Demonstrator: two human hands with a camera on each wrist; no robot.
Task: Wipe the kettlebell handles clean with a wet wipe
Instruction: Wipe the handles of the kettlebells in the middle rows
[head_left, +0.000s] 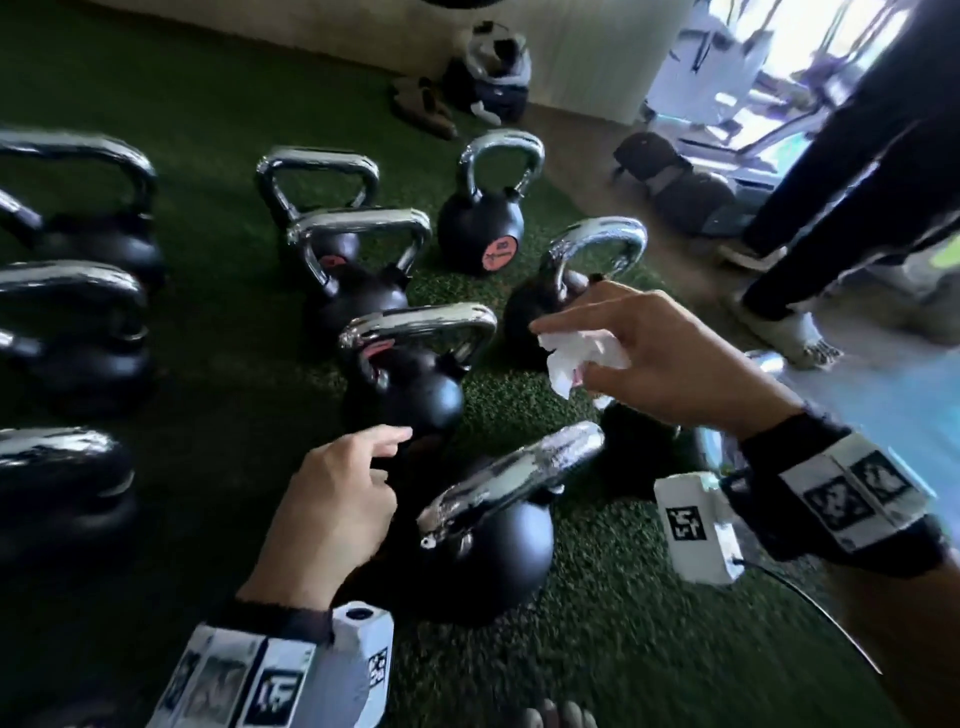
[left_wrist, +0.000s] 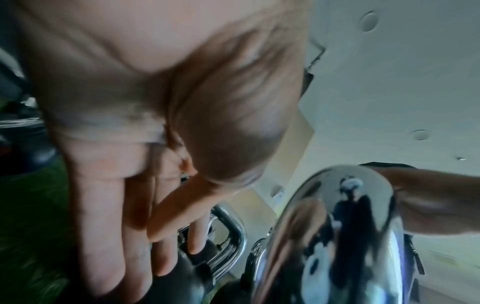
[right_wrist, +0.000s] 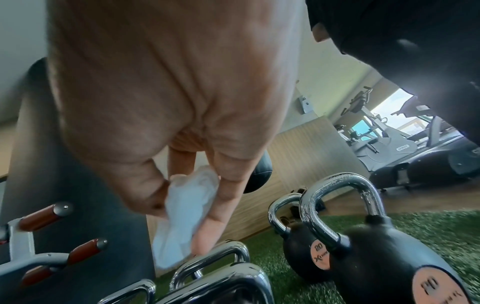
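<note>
The right hand (head_left: 660, 353) pinches the crumpled white wet wipe (head_left: 576, 358) in its fingers above the near black kettlebells with chrome handles (head_left: 511, 480), seemingly between handles, while the empty left hand (head_left: 337, 499), fingers loosely curled, hovers near left.

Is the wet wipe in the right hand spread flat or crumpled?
Crumpled. The wet wipe is bunched into a wad pinched by the right hand, with one loose end hanging down.
</note>
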